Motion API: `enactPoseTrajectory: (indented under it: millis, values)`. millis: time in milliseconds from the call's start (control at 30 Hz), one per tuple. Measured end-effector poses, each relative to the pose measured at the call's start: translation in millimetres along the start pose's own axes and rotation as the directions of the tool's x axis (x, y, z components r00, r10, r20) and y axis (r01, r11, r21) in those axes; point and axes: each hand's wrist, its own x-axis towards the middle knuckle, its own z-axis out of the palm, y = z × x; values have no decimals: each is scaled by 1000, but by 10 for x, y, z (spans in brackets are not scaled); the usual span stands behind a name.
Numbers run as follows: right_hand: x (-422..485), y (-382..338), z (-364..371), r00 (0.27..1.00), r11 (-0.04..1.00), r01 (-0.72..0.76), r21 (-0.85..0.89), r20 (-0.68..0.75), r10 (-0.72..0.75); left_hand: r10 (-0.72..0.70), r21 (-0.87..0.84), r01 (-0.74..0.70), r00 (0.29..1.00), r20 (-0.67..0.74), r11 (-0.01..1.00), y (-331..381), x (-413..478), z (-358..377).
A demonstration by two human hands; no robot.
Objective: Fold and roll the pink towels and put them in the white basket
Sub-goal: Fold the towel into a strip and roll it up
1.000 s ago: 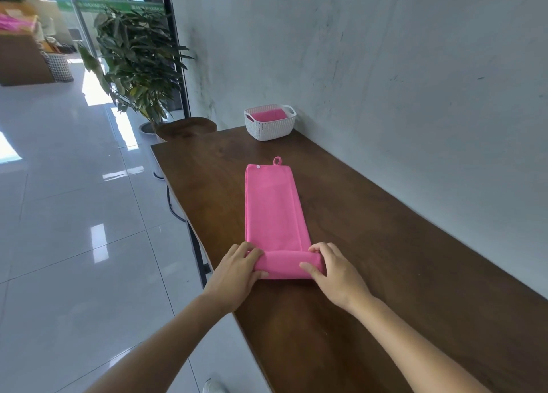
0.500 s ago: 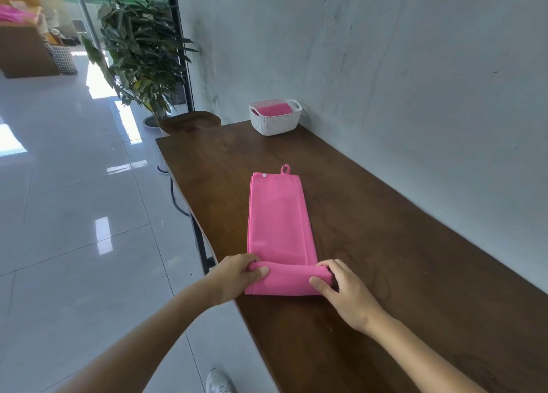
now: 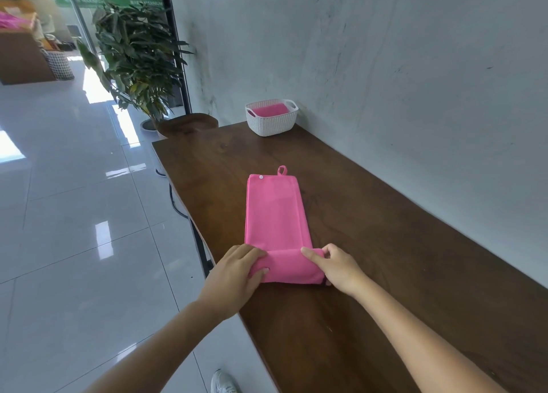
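dark wooden table [image 3: 385,244] – half-rolled pink towel [image 3: 275,215], white basket [image 3: 271,123] at far end

The person is bare-armed: the left forearm [image 3: 166,333] and right forearm [image 3: 415,333] are uncovered from the wrists back to the picture's lower edge. The left grip [image 3: 234,274] and right grip [image 3: 338,269] are bare too, with short nails. Down on the floor [image 3: 74,244] one white sneaker [image 3: 223,383] shows, with pale grey trim and only its front in view.
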Motion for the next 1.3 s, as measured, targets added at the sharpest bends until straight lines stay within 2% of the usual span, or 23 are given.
enactPoseTrajectory:
  millis: [100,167,233,333,400,533,733,900,1000,1100,1200,1300]
  values:
    - [27,-68,13,992,997,1,-75,-127,-11,-28,84,18,992,119,996,-50,29,24]
    - [23,-92,35,965,990,68,-127,-242,-98,-29,93,16,989,143,996,-94,66,43]
    - [23,-70,67,928,966,195,-173,-286,-238,-3,73,-7,990,143,997,-142,105,56]
    - [-26,8,78,907,917,332,-219,-192,-374,2,54,-11,986,170,998,-170,174,-1]
    - [-106,49,57,914,910,347,-225,-137,-382,-9,34,2,976,218,999,-166,217,-60]
    - [-237,158,28,937,926,330,-182,-58,-345,-88,-80,130,914,395,988,-232,284,-152]
    - [-329,308,123,923,927,374,-23,-82,-375,-122,-266,302,839,530,916,-319,262,-197]
    - [-300,284,184,945,947,320,40,-83,-316,-164,-329,414,798,580,849,-288,272,-223]
    - [-258,183,123,963,958,269,102,-35,-267,-232,-322,436,826,513,841,-235,272,-191]
    - [-188,55,76,980,972,197,128,-5,-198,-260,-245,325,930,260,914,-196,247,-153]
    - [-76,-47,56,989,982,144,119,18,-147,-126,-160,125,992,4,979,-148,198,-134]
    - [43,-111,67,996,993,83,89,25,-85,-38,-72,35,999,-32,997,-142,142,-102]
